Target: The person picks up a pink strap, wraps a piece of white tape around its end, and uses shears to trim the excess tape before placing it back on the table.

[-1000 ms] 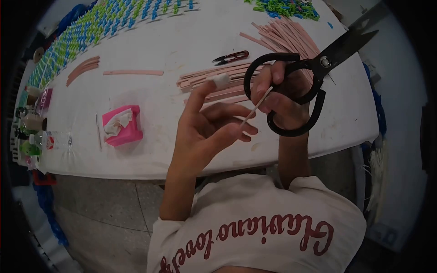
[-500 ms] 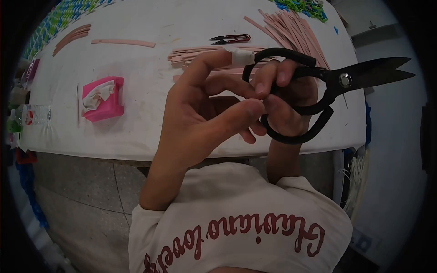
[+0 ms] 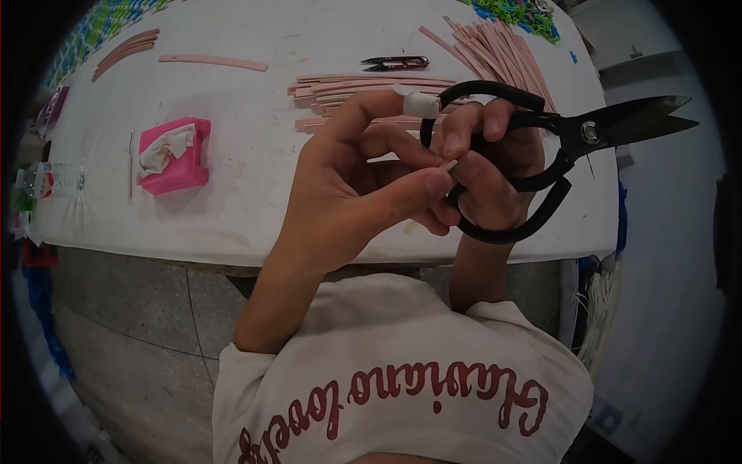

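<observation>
1. Left hand (image 3: 328, 197): thumb and middle finger nearly closed, pinching a small pale piece (image 3: 450, 165). Index finger, tip wrapped in white, raised clear of the pinch.
2. Right hand (image 3: 495, 174): fingers curled round the black scissors (image 3: 590, 133); thumb meets the pale piece. Blades slightly parted, pointing toward the right edge of the worktop (image 3: 255, 116).
3. Both hands above the worktop, between its middle and near edge. Extent of the piece behind the fingers: cannot tell.
4. Beyond the hands: pile of pink strips (image 3: 363, 87), with snips (image 3: 410, 63) just past it. Fanned bundle (image 3: 506, 58) near the far right corner, beside green and blue clips (image 3: 525, 22).
5. Left part: pink tissue box (image 3: 185, 166); clear bottle (image 3: 66, 179) by the left edge.
</observation>
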Demonstrator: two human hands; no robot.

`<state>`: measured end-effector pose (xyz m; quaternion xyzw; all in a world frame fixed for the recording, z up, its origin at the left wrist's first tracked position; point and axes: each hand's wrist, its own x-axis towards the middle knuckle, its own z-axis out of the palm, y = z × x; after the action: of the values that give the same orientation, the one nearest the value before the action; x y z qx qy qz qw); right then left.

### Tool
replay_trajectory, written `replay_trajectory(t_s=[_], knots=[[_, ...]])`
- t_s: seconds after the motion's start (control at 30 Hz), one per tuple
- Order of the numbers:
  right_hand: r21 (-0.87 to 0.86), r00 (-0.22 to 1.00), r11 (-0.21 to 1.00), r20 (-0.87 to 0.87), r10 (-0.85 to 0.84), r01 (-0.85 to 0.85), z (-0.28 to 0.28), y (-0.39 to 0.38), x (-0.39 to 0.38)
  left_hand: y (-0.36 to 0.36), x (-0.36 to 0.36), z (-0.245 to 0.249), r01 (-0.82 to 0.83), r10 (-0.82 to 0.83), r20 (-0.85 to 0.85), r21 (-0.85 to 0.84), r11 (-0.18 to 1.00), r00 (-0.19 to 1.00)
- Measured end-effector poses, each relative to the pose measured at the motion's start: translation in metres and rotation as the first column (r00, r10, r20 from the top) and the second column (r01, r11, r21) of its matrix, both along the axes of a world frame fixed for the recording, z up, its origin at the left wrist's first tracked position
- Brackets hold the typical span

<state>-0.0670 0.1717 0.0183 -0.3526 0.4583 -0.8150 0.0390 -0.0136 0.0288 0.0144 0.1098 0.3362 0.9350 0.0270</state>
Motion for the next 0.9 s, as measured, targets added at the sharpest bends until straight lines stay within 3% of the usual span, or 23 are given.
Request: replay_trajectory(t_s=[0.2, 0.27, 0.43, 0.5, 0.57, 0.63, 0.8, 0.87, 0.9], knots=[[0.012, 0.995, 0.995, 0.014, -0.101, 0.101, 0.004, 0.009, 0.000, 0.003, 0.003, 0.000, 0.032, -0.029, 0.063, -0.033, 0.999, 0.998], [0.160, 0.997, 0.986, -0.060, -0.041, 0.051, 0.006, 0.013, -0.001, 0.004, 0.003, -0.001, 0.008, -0.003, 0.065, -0.080, 0.997, 0.998], [0.145, 0.998, 0.989, -0.061, -0.015, 0.024, 0.007, 0.012, 0.003, 0.001, 0.004, 0.007, 0.071, -0.069, 0.086, -0.029, 0.997, 0.994], [0.131, 0.999, 0.991, -0.032, 0.012, -0.008, 0.008, 0.010, 0.007, 0.006, 0.004, 0.006, 0.006, -0.003, 0.063, -0.052, 0.999, 0.998], [0.188, 0.999, 0.981, -0.030, -0.040, 0.045, 0.010, 0.007, 0.012, 0.004, 0.004, 0.006, -0.063, 0.066, 0.039, -0.072, 0.995, 0.997], [0.188, 0.998, 0.980, -0.037, -0.056, 0.062, 0.012, 0.005, 0.016, -0.002, 0.005, 0.007, 0.015, -0.011, 0.042, -0.112, 0.994, 0.999], [0.153, 0.994, 0.984, -0.075, -0.079, 0.090, 0.015, 0.002, 0.022, -0.005, 0.015, 0.001, -0.011, 0.010, -0.019, -0.085, 0.996, 1.000], [0.105, 0.988, 0.983, -0.036, -0.148, 0.151, 0.020, 0.005, 0.023, -0.006, 0.020, -0.001, -0.007, 0.004, -0.033, -0.070, 0.997, 0.999], [0.104, 0.994, 0.989, -0.010, -0.105, 0.106, 0.023, 0.011, 0.022, -0.007, 0.024, -0.002, 0.003, -0.005, -0.023, -0.074, 0.997, 1.000]])
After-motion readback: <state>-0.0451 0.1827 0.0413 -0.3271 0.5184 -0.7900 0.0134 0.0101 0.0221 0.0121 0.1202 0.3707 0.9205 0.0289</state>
